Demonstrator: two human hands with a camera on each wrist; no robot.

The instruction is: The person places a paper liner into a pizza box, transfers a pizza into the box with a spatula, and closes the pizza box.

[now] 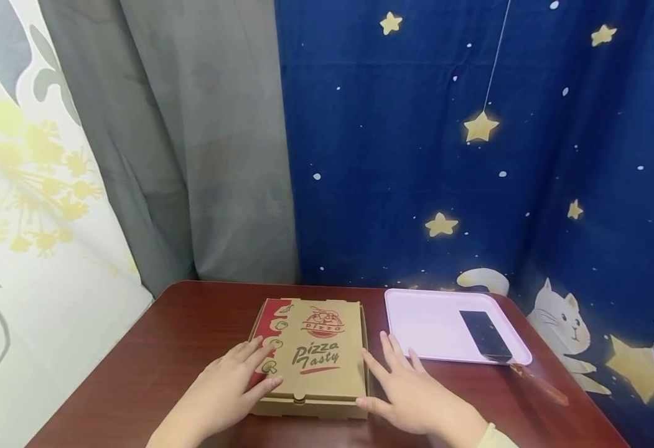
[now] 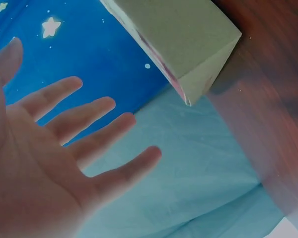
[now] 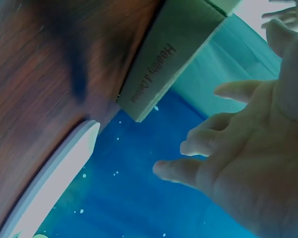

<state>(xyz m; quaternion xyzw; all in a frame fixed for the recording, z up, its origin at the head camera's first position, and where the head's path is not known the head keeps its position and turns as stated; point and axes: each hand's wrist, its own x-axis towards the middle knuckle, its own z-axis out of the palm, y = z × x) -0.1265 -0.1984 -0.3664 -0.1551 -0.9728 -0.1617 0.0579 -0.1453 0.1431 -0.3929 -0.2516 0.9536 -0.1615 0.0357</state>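
A closed cardboard pizza box (image 1: 327, 373) lies on the table, its lid printed "Pizza Tasty" with a red strip along the left. My left hand (image 1: 223, 386) is over the box's left front part, fingers spread and fairly straight. On the other side, my right hand (image 1: 411, 392) is beside the box's right edge, its fingers also spread. In the left wrist view the left palm (image 2: 44, 163) shows nothing in it, with the box's side (image 2: 188, 39) beyond the fingertips. The right wrist view shows the right palm (image 3: 258, 153) bare, near the box's lettered side wall (image 3: 161, 64).
At the back right of the wooden table (image 1: 192, 336) lies a pale pink tray (image 1: 427, 323). A broad dark blade (image 1: 483, 336) rests across it, its brownish translucent handle (image 1: 542, 382) reaching past the tray's front right corner. Grey and blue star-patterned curtains (image 1: 394, 155) hang behind.
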